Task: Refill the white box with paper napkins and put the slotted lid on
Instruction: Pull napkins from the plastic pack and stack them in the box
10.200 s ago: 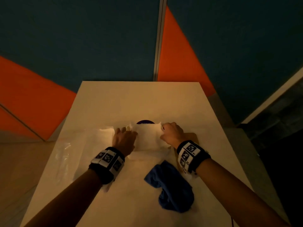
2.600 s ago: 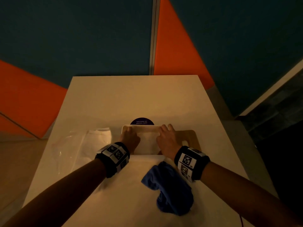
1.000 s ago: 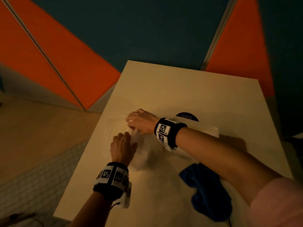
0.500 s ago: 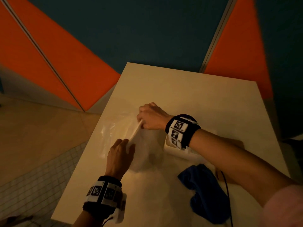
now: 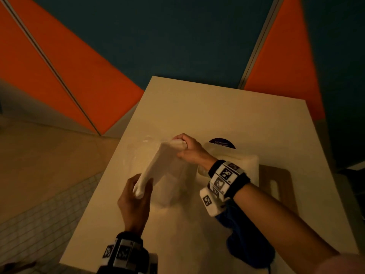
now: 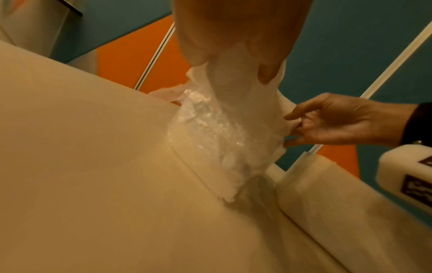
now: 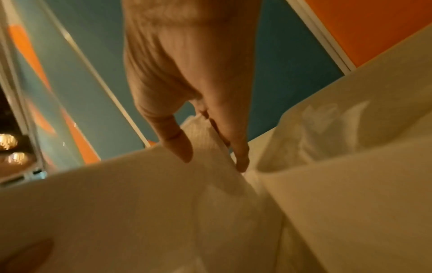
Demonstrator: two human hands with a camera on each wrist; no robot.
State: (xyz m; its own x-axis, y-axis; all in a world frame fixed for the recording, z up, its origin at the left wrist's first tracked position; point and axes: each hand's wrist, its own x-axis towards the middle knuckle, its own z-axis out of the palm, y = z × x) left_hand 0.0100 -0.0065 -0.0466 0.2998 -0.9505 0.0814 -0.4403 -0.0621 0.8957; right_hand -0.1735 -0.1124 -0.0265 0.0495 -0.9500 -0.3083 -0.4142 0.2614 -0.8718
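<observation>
A white stack of paper napkins (image 5: 160, 165) hangs tilted above the table's left side. My left hand (image 5: 141, 191) grips its near end and my right hand (image 5: 182, 148) pinches its far end. In the left wrist view, crinkled clear plastic wrapper (image 6: 210, 129) hangs round the napkins down to the table. The white box (image 5: 250, 163) stands open behind my right wrist, and the right wrist view shows napkins (image 7: 322, 129) inside it. The brown slotted lid (image 5: 286, 184) lies flat to the right of the box.
A crumpled blue cloth (image 5: 246, 244) lies near the table's front right, under my right forearm. A round purple sticker (image 5: 222, 143) sits behind the box. The table's left edge (image 5: 102, 175) drops to a tiled floor.
Both hands left the box and moved left to the wrapped pack. In the last half second they raised the napkin stack higher and took a fuller hold of its ends.
</observation>
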